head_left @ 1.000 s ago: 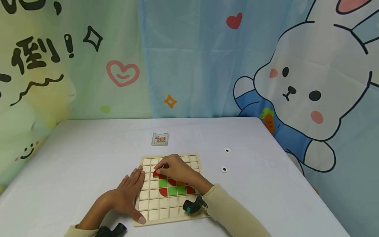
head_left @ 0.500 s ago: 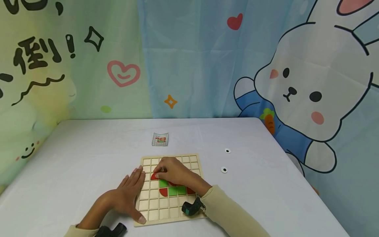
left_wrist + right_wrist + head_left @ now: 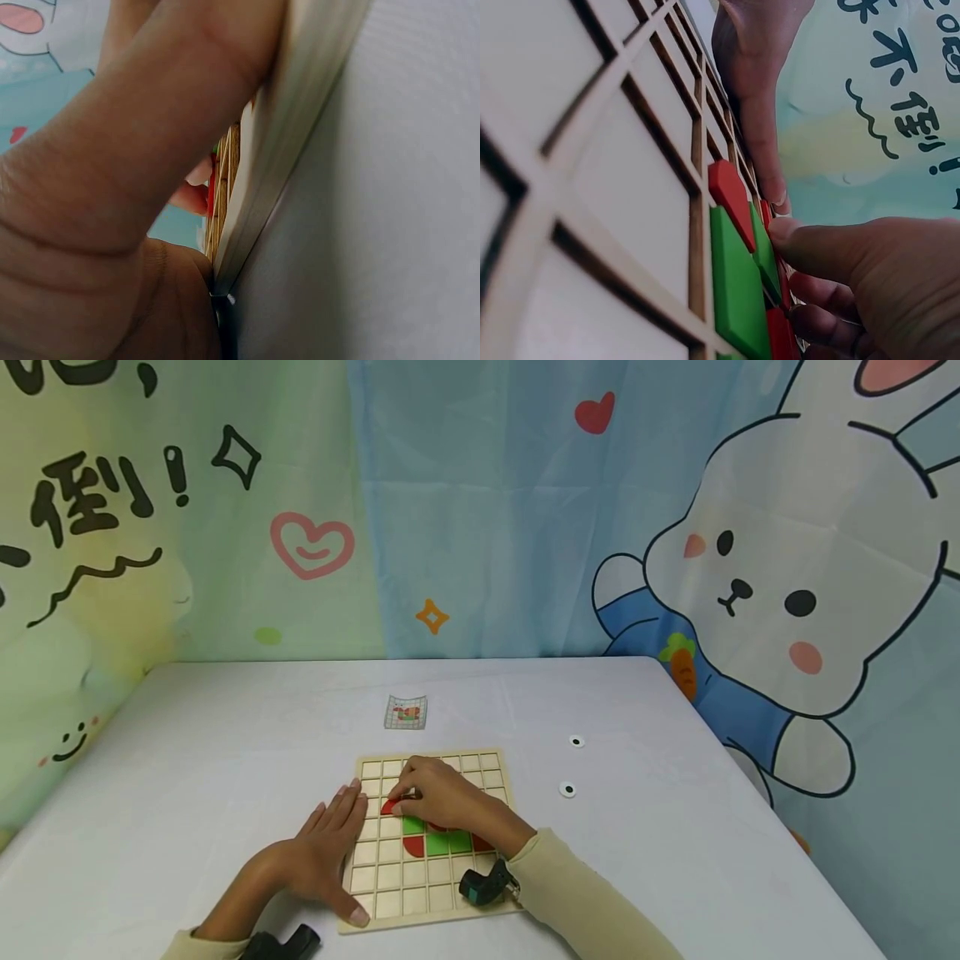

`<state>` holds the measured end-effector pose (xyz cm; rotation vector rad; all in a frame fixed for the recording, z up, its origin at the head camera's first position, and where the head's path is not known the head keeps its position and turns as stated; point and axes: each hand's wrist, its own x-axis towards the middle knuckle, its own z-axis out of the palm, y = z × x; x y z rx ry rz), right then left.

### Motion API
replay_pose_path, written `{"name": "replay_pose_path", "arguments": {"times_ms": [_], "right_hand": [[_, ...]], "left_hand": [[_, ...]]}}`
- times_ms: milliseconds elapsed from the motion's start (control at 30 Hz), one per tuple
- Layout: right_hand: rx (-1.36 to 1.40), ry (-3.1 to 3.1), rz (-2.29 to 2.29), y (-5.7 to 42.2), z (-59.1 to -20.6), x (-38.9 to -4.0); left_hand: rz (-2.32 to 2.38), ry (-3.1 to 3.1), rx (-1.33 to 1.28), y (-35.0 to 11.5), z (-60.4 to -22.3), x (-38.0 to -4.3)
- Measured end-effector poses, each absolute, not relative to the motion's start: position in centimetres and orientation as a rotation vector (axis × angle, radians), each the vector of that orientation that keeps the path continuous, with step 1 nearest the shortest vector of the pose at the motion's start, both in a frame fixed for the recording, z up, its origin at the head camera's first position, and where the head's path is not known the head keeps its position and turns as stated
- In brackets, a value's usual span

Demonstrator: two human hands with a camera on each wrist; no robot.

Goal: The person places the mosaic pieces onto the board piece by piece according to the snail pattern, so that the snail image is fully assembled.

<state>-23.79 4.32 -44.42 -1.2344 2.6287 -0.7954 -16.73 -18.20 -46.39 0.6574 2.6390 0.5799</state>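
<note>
A wooden grid board point(image 3: 390, 881) lies on the white table. My left hand point(image 3: 318, 852) rests along its left side, fingers straight and thumb at the near left corner. Over the upper middle of the grid, my right hand point(image 3: 444, 795) pinches a red puzzle piece point(image 3: 388, 807) between thumb and fingers, low in a cell. Below that hand, green pieces point(image 3: 448, 843) and a rounded red piece point(image 3: 413, 847) sit in cells. The right wrist view shows a green piece point(image 3: 735, 289) beside a red one point(image 3: 732, 199). The right hand covers other pieces.
Behind the board lies a small pattern card point(image 3: 406, 713) with a coloured picture on a grid. Two round white pieces with black dots, the farther piece point(image 3: 576, 742) and the nearer piece point(image 3: 567, 789), lie right of the board. A printed curtain point(image 3: 480, 510) hangs behind the table.
My right hand has shifted slightly left and down, bringing the red piece from a raised position into a cell left of the green one. The left hand has stayed still.
</note>
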Motion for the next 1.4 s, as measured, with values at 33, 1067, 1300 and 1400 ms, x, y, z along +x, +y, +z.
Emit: {"name": "replay_pose_path", "arguments": {"times_ms": [33, 1067, 1300, 1400], "right_hand": [[-1.241, 2.627, -0.786, 4.3, -44.4, -23.8], [-1.273, 2.622, -0.729, 4.7, -44.0, -23.4], [-1.255, 2.659, -0.867, 6.5, -43.3, -23.8], [-1.273, 2.688, -0.894, 7.8, -43.0, -24.1]], "left_hand": [[0.584, 2.640, 0.656, -18.2, -46.4, -16.7], [0.645, 2.571, 0.686, -17.8, -44.4, -15.7], [0.624, 2.571, 0.672, -17.8, -44.4, -15.9], [0.655, 2.577, 0.691, -17.7, -44.0, -15.9]]}}
